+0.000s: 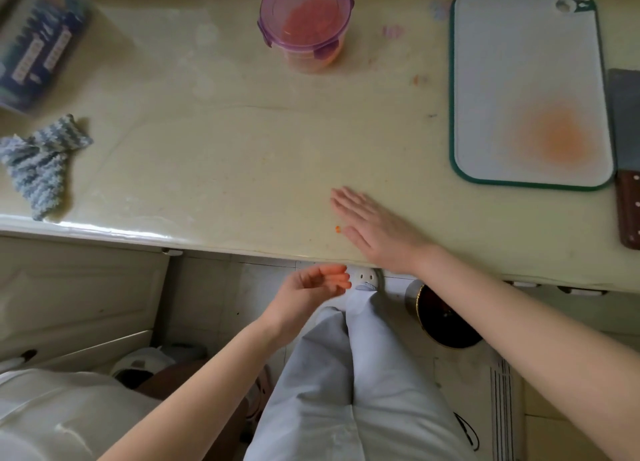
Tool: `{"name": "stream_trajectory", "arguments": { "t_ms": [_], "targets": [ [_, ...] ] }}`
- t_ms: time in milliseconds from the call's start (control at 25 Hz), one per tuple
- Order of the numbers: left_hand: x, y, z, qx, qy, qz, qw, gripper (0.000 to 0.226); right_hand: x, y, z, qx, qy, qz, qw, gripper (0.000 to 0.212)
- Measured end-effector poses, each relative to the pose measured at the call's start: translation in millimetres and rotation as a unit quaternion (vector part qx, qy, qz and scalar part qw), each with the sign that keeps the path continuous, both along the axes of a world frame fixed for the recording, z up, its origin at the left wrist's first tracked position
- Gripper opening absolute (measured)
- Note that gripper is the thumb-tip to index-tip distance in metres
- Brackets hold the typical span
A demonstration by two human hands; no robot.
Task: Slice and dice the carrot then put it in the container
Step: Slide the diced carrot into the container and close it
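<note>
Carrot dice (306, 20) show orange through the latched purple lid (277, 8) of the container (313, 60), well beyond the right hand (375, 230), which lies flat with straight fingers on the counter (225, 169) just beside one stray carrot bit (338, 229), the left hand (311, 287) loosely cupped, holding nothing, below the edge.

You had no text you could read here. The only print stood on the dark blue package (36, 45) at the far corner of the tabletop (242, 149), well away to the left of your left grip (311, 285) and farther still from your right grip (375, 226). Its pale label strips carried rows of marks, all too blurred to make out.
</note>
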State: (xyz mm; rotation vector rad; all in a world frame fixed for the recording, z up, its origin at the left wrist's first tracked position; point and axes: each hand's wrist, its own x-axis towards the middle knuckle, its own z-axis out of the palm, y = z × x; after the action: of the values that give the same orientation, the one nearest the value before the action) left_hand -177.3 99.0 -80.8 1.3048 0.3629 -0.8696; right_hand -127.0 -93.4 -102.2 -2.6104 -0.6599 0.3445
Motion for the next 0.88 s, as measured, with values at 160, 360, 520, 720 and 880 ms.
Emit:
{"name": "stream_trajectory", "arguments": {
  "t_ms": [160,360,520,720,880],
  "targets": [
    [12.6,-4.7,-37.7,-0.115,0.279,0.031,0.953,0.037,2.6,-8.3,7.6,0.077,0.049,-0.047,0.995,0.056],
    [23.1,-26.1,-56.4,-0.176,0.315,-0.011,0.932,0.042,26.6,-20.0,-1.3,-0.024,0.030,-0.142,0.989,0.067],
    [21.4,-31.2,-65.0,-0.211,0.318,-0.014,0.924,0.041,-7.1,-4.9,-2.4,0.005,0.000,-0.061,0.998,0.064],
    [22.4,-32.9,-70.9,-0.230,0.331,-0.017,0.915,0.040,-10.7,-24.5,0.2,0.076,0.018,-0.124,0.989,0.061],
    [22.2,-33.4,-70.6,-0.213,0.322,-0.017,0.922,0.040,-15.8,-16.7,-8.0,0.001,-0.002,-0.162,0.987,0.067]
  ]
}}
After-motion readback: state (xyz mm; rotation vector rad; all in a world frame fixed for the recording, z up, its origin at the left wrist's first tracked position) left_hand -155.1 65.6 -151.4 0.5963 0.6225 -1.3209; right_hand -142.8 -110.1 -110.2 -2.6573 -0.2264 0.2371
